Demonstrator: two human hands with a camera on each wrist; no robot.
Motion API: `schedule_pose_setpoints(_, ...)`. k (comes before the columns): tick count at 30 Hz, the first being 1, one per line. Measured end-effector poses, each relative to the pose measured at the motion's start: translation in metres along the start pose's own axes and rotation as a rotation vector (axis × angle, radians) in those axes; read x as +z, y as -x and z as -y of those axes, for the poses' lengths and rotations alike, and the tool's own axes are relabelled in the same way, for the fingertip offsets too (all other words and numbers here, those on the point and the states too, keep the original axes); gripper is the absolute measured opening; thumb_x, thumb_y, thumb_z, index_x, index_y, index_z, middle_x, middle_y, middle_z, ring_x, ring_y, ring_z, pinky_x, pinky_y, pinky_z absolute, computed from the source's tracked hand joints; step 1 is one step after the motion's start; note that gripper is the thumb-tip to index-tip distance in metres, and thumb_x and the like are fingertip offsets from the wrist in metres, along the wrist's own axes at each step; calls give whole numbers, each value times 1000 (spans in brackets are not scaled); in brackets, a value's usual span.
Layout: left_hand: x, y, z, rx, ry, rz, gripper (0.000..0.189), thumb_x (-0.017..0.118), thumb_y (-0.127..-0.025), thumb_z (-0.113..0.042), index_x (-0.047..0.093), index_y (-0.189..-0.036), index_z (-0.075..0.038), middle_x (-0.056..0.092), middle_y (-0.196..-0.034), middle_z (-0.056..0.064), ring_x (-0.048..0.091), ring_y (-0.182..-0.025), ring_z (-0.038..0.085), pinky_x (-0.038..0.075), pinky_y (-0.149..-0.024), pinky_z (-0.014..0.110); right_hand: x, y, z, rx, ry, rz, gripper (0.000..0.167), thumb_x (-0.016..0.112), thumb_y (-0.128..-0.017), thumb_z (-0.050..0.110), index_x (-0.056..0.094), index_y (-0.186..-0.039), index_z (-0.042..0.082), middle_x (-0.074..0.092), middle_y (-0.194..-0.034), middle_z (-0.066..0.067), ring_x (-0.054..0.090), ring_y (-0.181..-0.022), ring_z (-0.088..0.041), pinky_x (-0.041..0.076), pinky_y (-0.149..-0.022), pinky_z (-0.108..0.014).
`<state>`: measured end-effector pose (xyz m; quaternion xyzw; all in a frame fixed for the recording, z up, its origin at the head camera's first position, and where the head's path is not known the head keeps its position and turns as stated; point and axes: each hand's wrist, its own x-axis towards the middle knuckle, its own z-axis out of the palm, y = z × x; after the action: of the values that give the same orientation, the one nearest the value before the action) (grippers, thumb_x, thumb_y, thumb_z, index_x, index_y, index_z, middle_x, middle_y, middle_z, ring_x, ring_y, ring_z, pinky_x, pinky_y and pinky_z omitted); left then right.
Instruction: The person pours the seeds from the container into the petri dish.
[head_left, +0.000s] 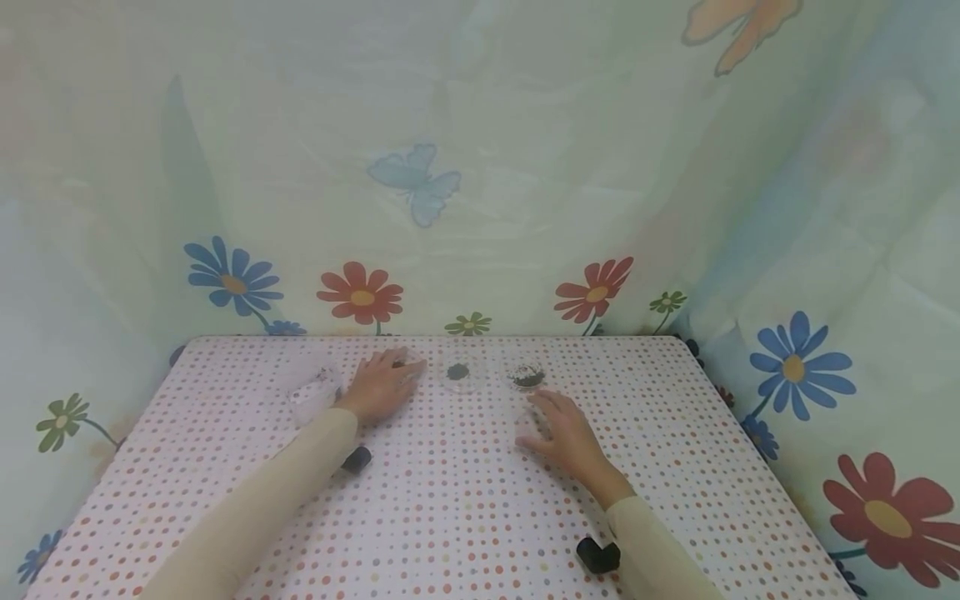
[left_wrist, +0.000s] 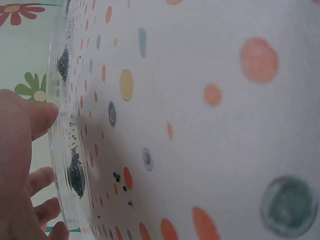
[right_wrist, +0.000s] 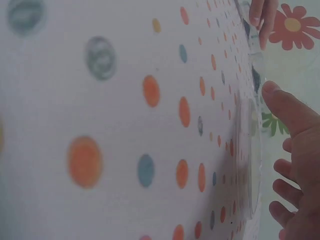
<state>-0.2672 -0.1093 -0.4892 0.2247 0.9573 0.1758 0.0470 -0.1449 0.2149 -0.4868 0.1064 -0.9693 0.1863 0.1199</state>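
Observation:
My left hand [head_left: 382,386] reaches over a clear round dish [left_wrist: 75,175] holding a small heap of dark grains. In the left wrist view the thumb lies at one side of its rim and the fingers bend round the other. My right hand [head_left: 562,433] hovers close above another shallow clear dish [right_wrist: 250,165], its fingers spread and loosely bent, gripping nothing. Between the hands stand a clear dish [head_left: 459,372] with a dark heap in its middle and one [head_left: 527,375] with dark grains scattered and piled inside, just beyond my right fingertips.
Several clear plastic pieces [head_left: 311,392] lie left of my left hand. A few loose dark grains [left_wrist: 119,179] are on the dotted table cover [head_left: 450,517]. A flowered curtain [head_left: 510,208] hangs behind the table. Black wrist mounts [head_left: 598,555] sit by both forearms.

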Motion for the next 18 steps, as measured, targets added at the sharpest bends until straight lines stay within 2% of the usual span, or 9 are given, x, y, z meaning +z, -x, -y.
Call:
schedule_pose_setpoints(11,0,1,-1,22,-3,-14,46,45,-100,-41,40,-146,-36,28,-159,7,25,-146,33,18,-116,65,3,6,-4,14,-16,27,72,80,-74,43,55,-134,12,49,-144,-15,44,-133,-35,38,-109,-56)
schedule_pose_setpoints(18,0,1,-1,11,-1,-11,47,45,-100,-42,40,-146,-36,27,-159,6,23,-147,32,16,-117,64,6,8,-2,39,-30,45,72,81,-73,42,56,-133,12,49,-143,-15,45,-133,-37,38,-109,-56)
